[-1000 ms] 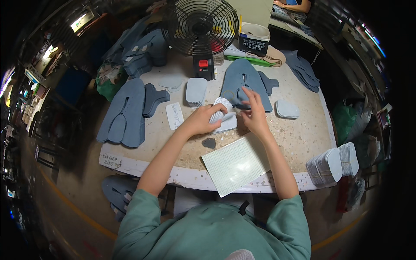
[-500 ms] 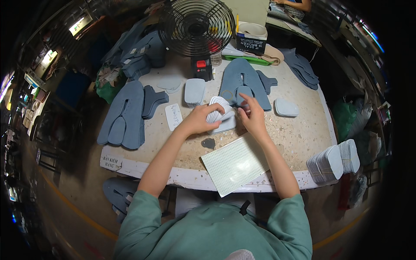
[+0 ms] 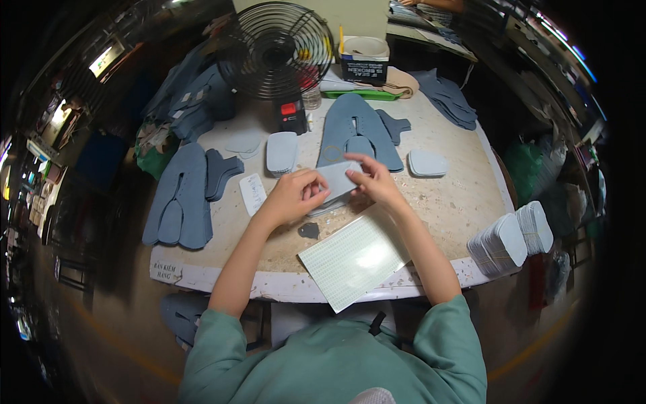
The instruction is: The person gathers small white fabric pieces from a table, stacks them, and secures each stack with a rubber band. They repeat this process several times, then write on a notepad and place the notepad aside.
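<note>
Between my two hands is a stack of light grey, flat pieces with rounded ends (image 3: 337, 179). The fingers of my right hand (image 3: 375, 182) pinch its right end, thumb on top. My left hand (image 3: 294, 196) has its fingers curled round the left end. Under this stack, more light grey pieces (image 3: 330, 206) lie on the table, partly hidden by it. Just beyond, a thin yellow rubber band (image 3: 332, 154) lies on blue-grey cut shoe-upper pieces (image 3: 348, 116). A white card with handwriting (image 3: 254, 193) is left of my left hand.
A printed sheet (image 3: 355, 259) and a dark scrap (image 3: 309, 230) lie nearest me. Other grey stacks (image 3: 281, 151) stand around, some bundled at the right edge (image 3: 498, 248). More blue-grey pieces (image 3: 180, 195) lie left. A black fan (image 3: 277, 50) and a tub (image 3: 365, 59) stand behind.
The grey pieces were fanned out in my left hand and are now squared together. My right hand, fingers apart before, has closed on their right end. The view has shifted slightly.
</note>
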